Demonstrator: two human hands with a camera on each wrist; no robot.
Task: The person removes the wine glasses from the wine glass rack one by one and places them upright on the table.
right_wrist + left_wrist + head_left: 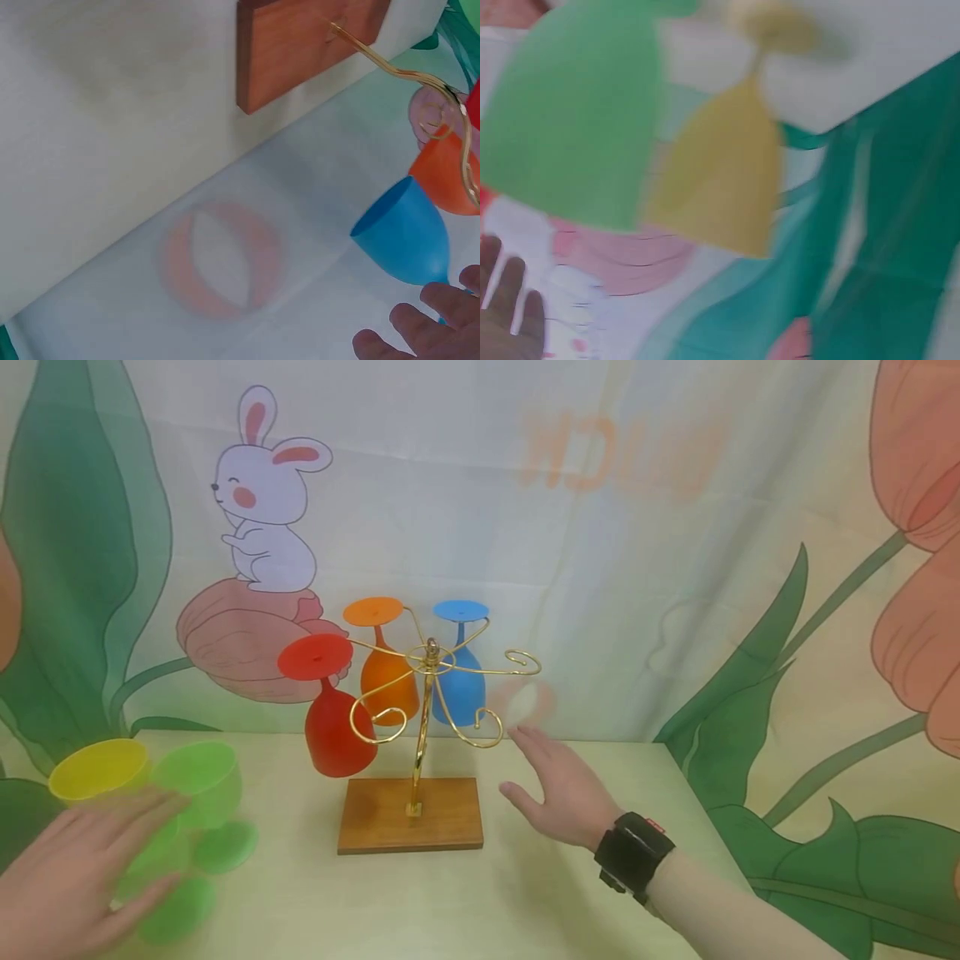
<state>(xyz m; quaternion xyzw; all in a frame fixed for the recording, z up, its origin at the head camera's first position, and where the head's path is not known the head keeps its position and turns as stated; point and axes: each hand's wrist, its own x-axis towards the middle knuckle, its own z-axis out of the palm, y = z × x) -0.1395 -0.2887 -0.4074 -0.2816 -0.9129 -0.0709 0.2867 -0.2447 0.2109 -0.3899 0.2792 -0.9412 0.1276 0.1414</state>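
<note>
At the left of the head view, my left hand (97, 868) hovers with fingers extended, blurred, in front of a green goblet (180, 912) that it partly hides. A second green goblet (206, 777) and a yellow goblet (101, 764) stand upright just behind. The left wrist view shows a green goblet (577, 120) and the yellow one (720, 172) beyond the fingers. My right hand (566, 793), fingers straight and holding nothing, is right of a gold wire rack (423, 718). Red (337, 735), orange (388, 685) and blue (460, 689) goblets hang upside down from it.
The rack's wooden base (411, 835) rests on a pale table (300, 902). Bare curled hooks (525, 664) stick out at the rack's right and front. Behind the table hangs a printed cloth (450, 485) with a rabbit and flowers. A black band (633, 856) circles my right wrist.
</note>
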